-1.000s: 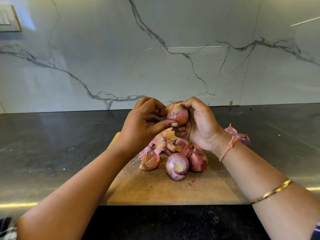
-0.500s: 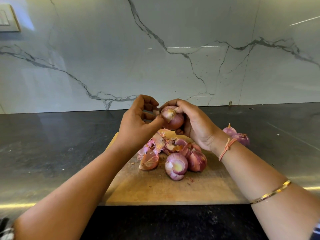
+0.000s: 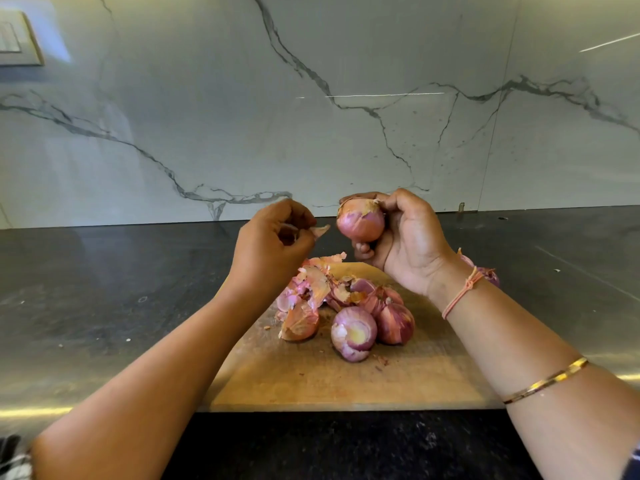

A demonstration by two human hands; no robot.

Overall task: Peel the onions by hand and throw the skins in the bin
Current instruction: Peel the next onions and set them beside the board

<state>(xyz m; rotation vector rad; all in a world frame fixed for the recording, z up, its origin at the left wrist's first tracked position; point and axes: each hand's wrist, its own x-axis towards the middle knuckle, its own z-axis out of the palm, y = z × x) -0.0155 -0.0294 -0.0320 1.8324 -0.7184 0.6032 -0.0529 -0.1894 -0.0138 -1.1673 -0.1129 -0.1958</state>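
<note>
Fingers (image 3: pixel 363 248) of the right hand (image 3: pixel 412 247) curled round a half-peeled pinkish-red onion (image 3: pixel 360 221), held up above the far edge of the worn wooden cutting board (image 3: pixel 329 382). The left hand (image 3: pixel 270 251), also above that far edge, pinched a thin scrap of papery skin (image 3: pixel 319 231) (a small gap apart from the onion). On the board's middle lay a heap of pink-orange skins (image 3: pixel 311 289) and two purple-striped onions (image 3: pixel 353 334). Past the board's far right corner, on the dark grey desk (image 3: pixel 104 289), sat another reddish onion (image 3: pixel 490 274), mostly hidden by the right wrist.
</note>
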